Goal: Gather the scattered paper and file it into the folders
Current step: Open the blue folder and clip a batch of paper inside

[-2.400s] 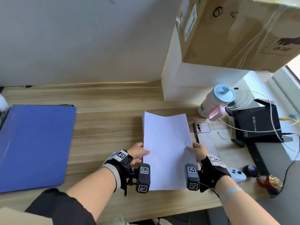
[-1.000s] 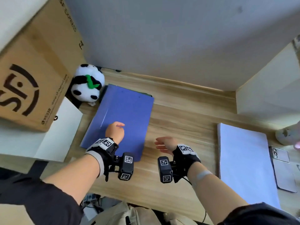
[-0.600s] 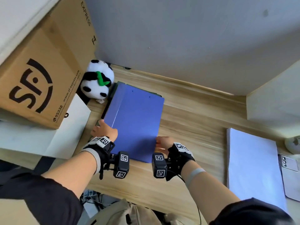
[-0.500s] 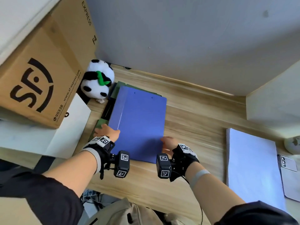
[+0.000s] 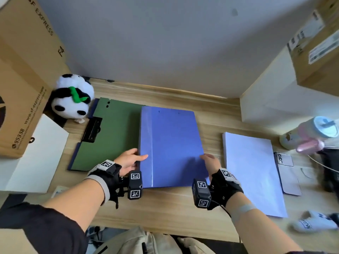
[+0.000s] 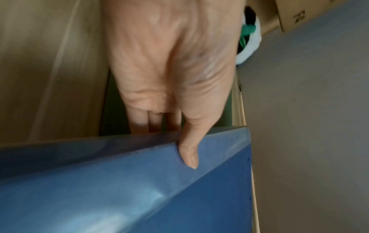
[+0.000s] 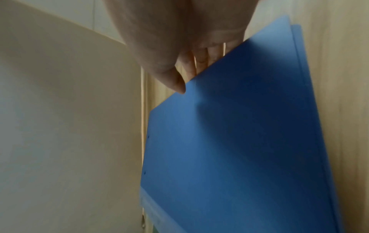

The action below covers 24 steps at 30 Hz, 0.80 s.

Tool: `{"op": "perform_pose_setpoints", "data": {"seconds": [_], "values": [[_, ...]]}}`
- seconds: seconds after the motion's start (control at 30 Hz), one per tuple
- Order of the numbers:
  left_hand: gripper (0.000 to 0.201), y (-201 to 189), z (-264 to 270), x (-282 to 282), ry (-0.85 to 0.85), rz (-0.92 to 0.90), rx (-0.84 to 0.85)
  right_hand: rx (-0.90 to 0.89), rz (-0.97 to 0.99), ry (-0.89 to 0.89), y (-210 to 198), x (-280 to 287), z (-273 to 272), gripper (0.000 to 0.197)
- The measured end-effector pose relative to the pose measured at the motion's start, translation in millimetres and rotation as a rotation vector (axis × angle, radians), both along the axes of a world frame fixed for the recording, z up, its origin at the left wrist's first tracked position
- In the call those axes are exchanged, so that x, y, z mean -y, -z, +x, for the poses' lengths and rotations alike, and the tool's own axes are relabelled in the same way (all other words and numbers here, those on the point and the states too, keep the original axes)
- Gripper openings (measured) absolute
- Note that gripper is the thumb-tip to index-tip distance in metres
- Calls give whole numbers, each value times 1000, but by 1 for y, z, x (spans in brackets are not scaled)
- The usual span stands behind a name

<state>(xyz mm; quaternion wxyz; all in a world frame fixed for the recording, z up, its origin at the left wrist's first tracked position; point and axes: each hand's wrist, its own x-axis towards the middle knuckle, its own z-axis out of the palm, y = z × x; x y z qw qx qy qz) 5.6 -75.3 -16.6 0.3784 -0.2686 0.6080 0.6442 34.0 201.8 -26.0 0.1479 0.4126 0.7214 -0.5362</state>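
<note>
Head view shows the left hand and right hand pinching the closed blue folder's side edges beside the paper stack; next, likely, open its cover.

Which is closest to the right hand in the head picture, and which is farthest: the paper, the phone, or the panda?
From the right hand:
1. Paper, just to its right on the desk.
2. Phone, farther right, beyond the paper.
3. Panda, far off at the back left corner.
</note>
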Motion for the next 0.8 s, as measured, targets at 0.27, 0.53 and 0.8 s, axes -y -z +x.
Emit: {"op": "perform_pose_setpoints", "data": {"seconds": [0.27, 0.53, 0.8], "values": [[82, -5, 4, -103, 76, 54, 42, -106, 128, 239, -21, -88, 31, 36], [81, 16, 21, -156, 110, -7, 77, -32, 147, 236, -15, -132, 57, 38], [10, 14, 15, -171, 437, -476, -130, -18, 21, 188, -13, -153, 56, 33]]}}
